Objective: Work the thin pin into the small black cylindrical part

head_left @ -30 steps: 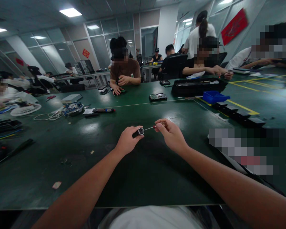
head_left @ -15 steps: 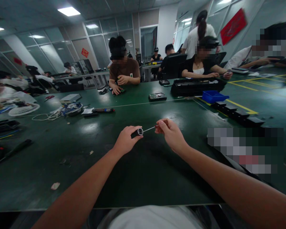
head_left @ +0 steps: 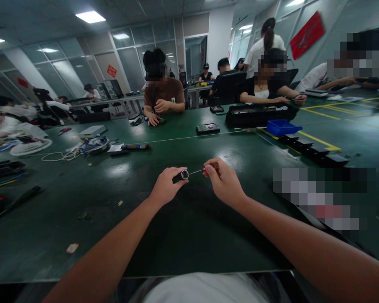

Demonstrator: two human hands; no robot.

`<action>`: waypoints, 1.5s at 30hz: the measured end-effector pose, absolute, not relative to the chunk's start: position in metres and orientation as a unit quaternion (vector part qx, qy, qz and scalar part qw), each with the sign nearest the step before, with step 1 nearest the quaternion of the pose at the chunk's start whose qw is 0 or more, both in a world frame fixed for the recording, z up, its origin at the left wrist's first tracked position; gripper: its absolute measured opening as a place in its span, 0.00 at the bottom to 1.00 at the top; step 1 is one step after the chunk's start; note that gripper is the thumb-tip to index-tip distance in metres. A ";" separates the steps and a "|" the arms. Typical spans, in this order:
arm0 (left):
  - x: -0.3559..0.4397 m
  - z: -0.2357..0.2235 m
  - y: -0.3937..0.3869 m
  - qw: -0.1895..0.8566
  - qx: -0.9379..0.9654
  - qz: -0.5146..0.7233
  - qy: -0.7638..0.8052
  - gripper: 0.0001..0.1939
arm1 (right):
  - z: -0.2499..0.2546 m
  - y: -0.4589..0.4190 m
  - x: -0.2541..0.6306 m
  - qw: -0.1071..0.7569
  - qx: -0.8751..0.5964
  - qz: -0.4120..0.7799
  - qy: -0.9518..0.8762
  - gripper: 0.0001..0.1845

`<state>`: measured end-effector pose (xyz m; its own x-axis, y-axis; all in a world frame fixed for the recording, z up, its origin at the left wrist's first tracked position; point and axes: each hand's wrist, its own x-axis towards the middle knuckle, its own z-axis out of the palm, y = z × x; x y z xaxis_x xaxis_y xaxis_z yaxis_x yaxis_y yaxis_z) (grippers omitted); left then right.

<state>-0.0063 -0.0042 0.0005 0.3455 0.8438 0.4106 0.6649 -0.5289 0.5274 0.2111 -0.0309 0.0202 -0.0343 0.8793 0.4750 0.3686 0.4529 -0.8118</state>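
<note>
My left hand (head_left: 164, 188) is closed around a short black cylinder (head_left: 184, 174) with a silvery ring at its open end, which faces right and toward me. In my right hand (head_left: 226, 182) is a screwdriver (head_left: 204, 169), its brownish-red handle partly hidden by my fingers. The thin metal shaft reaches left to the cylinder's ringed end. Whether the tip sits inside the ring or only against it, I cannot tell. Both hands are above the middle of the green table (head_left: 189, 235).
A hard drive (head_left: 207, 128) lies farther back, with a blue bin (head_left: 283, 127) and several black blocks to the right. A pen-shaped tool (head_left: 135, 147) and a cable bundle (head_left: 94, 145) lie on the left. A person (head_left: 164, 94) works opposite; others sit around.
My right hand's fingers have shifted on the screwdriver, and more of its handle shows now. The left hand keeps the cylinder in nearly the same place.
</note>
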 end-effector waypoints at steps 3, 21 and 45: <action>-0.006 0.001 -0.005 0.134 0.808 0.329 0.470 0.20 | 0.022 -0.031 0.212 0.510 -0.463 0.233 -0.686 0.09; -0.006 0.003 -0.004 0.155 0.798 0.323 0.486 0.21 | 0.019 -0.023 0.214 0.521 -0.463 0.328 -0.638 0.13; -0.007 -0.003 -0.002 0.162 0.813 0.308 0.466 0.21 | 0.031 -0.032 0.216 0.417 -0.498 0.212 -0.730 0.15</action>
